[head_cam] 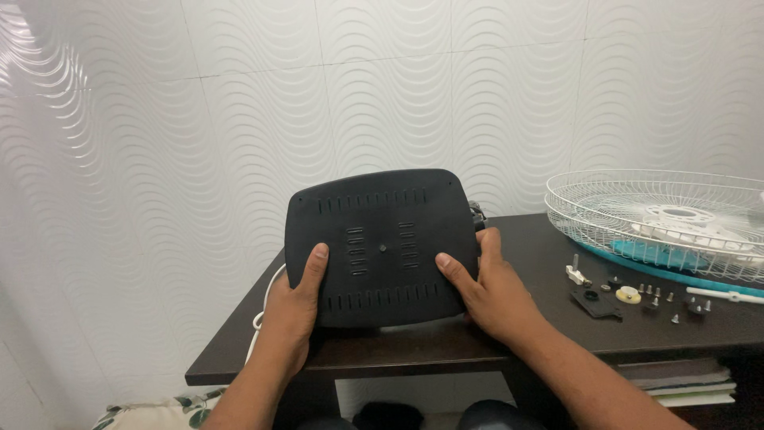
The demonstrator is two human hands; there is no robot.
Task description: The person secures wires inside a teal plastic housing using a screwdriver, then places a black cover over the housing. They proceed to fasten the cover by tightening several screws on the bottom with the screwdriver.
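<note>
- Currently, a black plastic base plate [382, 247], slotted with rows of vents, is held tilted up on its near edge at the middle of a dark wooden table [446, 346], its underside turned toward the camera.
- The left hand [296, 306] is clamped on the plate's lower left corner, thumb laid flat on the face, the other fingers hidden behind it.
- The right hand [489, 291] is wrapped round the right edge, thumb pressed on the face, the remaining fingers curled behind and mostly out of sight.
- A white cord [267, 306] is seen trailing down behind the left hand.
- To the right, small screws [659, 301], a yellow-white cap [628, 295], a small black bracket [595, 304] and a white wire fan guard [676, 219] are laid out on the table.
- The step is judged to be handling of the base during work on a dismantled fan; the central hole appears unfilled.
- Any next move would call for a steady two-handed grip, with the cord kept free and the loose parts left undisturbed.
</note>
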